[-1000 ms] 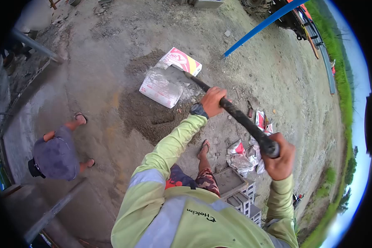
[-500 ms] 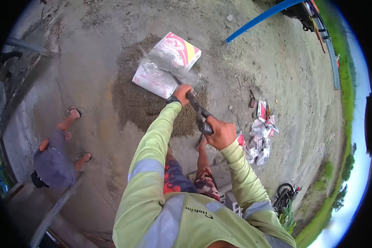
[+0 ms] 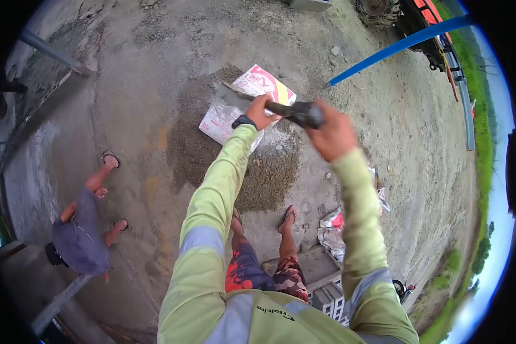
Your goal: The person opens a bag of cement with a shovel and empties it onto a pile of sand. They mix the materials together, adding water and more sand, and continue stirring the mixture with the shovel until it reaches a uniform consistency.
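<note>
A shovel (image 3: 284, 109) with a dark shaft is held in both my hands, its greyish blade end up and to the left over a bag. My left hand (image 3: 261, 113), with a black watch at the wrist, closes round the shaft near the blade. Around the grip end my right hand (image 3: 333, 133) is closed, slightly blurred. Below lies a white, red and yellow paper cement bag (image 3: 217, 119), torn across the middle, with grey powder on it. The bag rests on a heap of sand (image 3: 266, 182), and pale powder has spilled beside it.
At the left a person (image 3: 81, 229) in a grey shirt and sandals stands bent. A blue post (image 3: 395, 49) slants in at upper right, near a vehicle wheel (image 3: 378, 10). Crumpled empty bags (image 3: 331, 232) and a grey crate (image 3: 328, 298) are near my legs.
Both hands have raised the shovel; its grip end has swung up and to the right, and the blade now shows above the bag. The split in the bag looks wider, with powder spilled out.
</note>
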Demonstrator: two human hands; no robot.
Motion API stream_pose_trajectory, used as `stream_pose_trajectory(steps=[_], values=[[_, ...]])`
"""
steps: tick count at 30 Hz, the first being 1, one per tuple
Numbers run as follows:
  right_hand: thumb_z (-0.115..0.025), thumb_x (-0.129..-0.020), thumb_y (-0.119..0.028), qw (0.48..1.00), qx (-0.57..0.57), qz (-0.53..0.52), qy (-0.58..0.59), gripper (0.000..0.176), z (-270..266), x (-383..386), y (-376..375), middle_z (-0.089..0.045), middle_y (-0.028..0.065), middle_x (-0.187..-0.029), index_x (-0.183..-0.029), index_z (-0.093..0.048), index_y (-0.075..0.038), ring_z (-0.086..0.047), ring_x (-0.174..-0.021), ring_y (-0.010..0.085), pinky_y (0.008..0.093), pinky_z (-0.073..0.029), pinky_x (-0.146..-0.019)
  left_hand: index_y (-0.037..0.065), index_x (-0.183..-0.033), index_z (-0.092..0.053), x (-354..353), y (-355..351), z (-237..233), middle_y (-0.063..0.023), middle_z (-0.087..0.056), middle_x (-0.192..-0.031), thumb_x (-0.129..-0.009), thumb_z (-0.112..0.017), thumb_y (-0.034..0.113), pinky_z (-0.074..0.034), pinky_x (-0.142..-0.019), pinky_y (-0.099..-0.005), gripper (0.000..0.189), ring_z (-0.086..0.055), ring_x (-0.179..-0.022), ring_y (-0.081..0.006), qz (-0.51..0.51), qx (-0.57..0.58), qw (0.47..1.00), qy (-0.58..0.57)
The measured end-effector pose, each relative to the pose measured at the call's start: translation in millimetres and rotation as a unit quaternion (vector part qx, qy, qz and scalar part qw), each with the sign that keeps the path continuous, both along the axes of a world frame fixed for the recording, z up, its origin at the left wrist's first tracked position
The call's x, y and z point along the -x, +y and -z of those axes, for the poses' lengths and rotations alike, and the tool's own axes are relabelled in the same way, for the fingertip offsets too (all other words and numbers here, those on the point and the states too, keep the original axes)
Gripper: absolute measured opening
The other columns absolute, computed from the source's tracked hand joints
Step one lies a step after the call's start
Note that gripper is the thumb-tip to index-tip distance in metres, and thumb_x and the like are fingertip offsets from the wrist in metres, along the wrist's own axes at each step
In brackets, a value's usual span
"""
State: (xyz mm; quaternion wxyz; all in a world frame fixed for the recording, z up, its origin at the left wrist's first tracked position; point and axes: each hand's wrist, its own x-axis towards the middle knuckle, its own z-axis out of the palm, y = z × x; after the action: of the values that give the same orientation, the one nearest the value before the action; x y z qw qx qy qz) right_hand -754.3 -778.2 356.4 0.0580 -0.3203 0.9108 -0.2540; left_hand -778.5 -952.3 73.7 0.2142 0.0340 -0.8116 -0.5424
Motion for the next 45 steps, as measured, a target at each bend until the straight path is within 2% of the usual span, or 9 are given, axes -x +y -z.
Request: stream_pose_trajectory(steps=[2, 8, 13, 26, 31, 35, 38, 43, 45], values=[[-0.065, -0.072, -0.016, 0.999, -0.009, -0.024, -0.045, 0.032, 106, -29, -27, -0.064, 0.0202, -0.076, -0.103, -0.060, -0.011, -0.062, -0.070, 0.0398, 0.0492, -0.051, -0.063, 0.008, -0.095, -0.050, -41, -21, 80, -0.0140, -0.054, -0.094, -0.062, -0.073, 0.004, -0.045, -0.080, -0.0396, 0.040, -0.054, -0.094, -0.0357, 0.006, -0.013, 1.000, -0.002], [-0.067, -0.069, -0.017, 0.989, -0.062, -0.046, -0.129, 0.029, 167, -131, 49, -0.062, 0.0185, -0.073, -0.094, -0.052, -0.011, -0.060, -0.072, 0.0407, 0.0498, -0.047, -0.063, 0.014, -0.095, -0.052, -124, 27, 55, -0.0087, -0.054, -0.112, -0.067, -0.079, 0.042, -0.015, -0.104, -0.0671, 0.048, -0.033, -0.128, -0.0403, 0.082, 0.226, 0.945, -0.220], [-0.062, -0.070, -0.013, 0.987, -0.039, -0.033, -0.155, 0.025, 117, -212, 115, -0.063, 0.0154, -0.075, -0.092, -0.050, -0.011, -0.061, -0.072, 0.0387, 0.0482, -0.047, -0.060, 0.006, -0.086, -0.048, -181, 101, 37, -0.0149, -0.053, -0.099, -0.075, -0.074, 0.037, -0.035, -0.094, -0.0491, 0.042, -0.040, -0.117, -0.0442, 0.110, 0.089, 0.985, -0.096], [-0.071, -0.061, -0.010, 0.974, 0.045, 0.220, -0.026, 0.028, -43, -299, 246, -0.058, 0.0163, -0.064, -0.086, -0.058, -0.008, -0.059, -0.060, 0.0359, 0.0408, -0.045, -0.052, 0.006, -0.097, -0.053, -216, 255, -136, -0.0133, -0.053, -0.106, -0.076, -0.072, 0.025, -0.036, -0.095, -0.0499, 0.034, -0.042, -0.116, -0.0403, 0.224, 0.154, 0.962, -0.027], [-0.068, -0.074, -0.011, 0.858, 0.142, 0.491, -0.041, 0.020, -64, -327, 310, -0.054, 0.0203, -0.062, -0.082, -0.054, 0.000, -0.053, -0.060, 0.0431, 0.0378, -0.044, -0.053, 0.009, -0.128, -0.043, -224, 314, -171, -0.0179, -0.042, -0.127, -0.065, -0.078, 0.010, -0.037, -0.101, -0.0434, 0.072, -0.037, -0.124, -0.0397, 0.389, 0.114, 0.912, -0.067], [-0.066, -0.075, -0.009, 0.824, 0.172, 0.540, -0.015, 0.021, -35, -371, 401, -0.058, 0.0138, -0.065, -0.091, -0.057, 0.002, -0.052, -0.049, 0.0227, 0.0332, -0.043, -0.053, 0.007, -0.123, -0.053, -226, 298, -88, -0.0199, -0.054, -0.121, -0.072, -0.076, 0.027, -0.042, -0.096, -0.0402, 0.059, -0.052, -0.113, -0.0353, 0.410, 0.184, 0.872, -0.196], [-0.063, -0.077, -0.002, 0.686, 0.361, 0.586, -0.237, 0.025, -24, -400, 452, -0.054, 0.0005, -0.064, -0.102, -0.060, -0.001, -0.043, -0.045, 0.0079, 0.0239, -0.034, -0.040, 0.006, -0.117, -0.057, -240, 242, -44, -0.0195, -0.063, -0.109, -0.074, -0.073, 0.038, -0.046, -0.091, -0.0409, 0.056, -0.059, -0.104, -0.0336, 0.359, 0.257, 0.828, -0.345], [-0.061, -0.073, -0.002, 0.586, 0.429, 0.644, -0.241, 0.019, 77, -450, 588, -0.042, 0.0034, -0.050, -0.077, -0.044, -0.006, -0.039, -0.032, 0.0151, 0.0309, -0.032, -0.030, 0.003, -0.107, -0.065, -292, 154, -19, -0.0169, -0.067, -0.102, -0.077, -0.070, 0.044, -0.048, -0.087, -0.0381, 0.051, -0.064, -0.096, -0.0306, 0.199, 0.403, 0.680, -0.579], [-0.060, -0.074, -0.005, 0.587, 0.362, 0.708, -0.155, 0.014, 135, -473, 658, -0.043, 0.0044, -0.049, -0.080, -0.047, -0.005, -0.039, -0.031, 0.0149, 0.0306, -0.031, -0.029, 0.003, -0.103, -0.067, -311, 133, -13, -0.0145, -0.069, -0.093, -0.080, -0.069, 0.040, -0.051, -0.077, -0.0383, 0.043, -0.066, -0.083, -0.0275, 0.126, 0.332, 0.716, -0.601]])
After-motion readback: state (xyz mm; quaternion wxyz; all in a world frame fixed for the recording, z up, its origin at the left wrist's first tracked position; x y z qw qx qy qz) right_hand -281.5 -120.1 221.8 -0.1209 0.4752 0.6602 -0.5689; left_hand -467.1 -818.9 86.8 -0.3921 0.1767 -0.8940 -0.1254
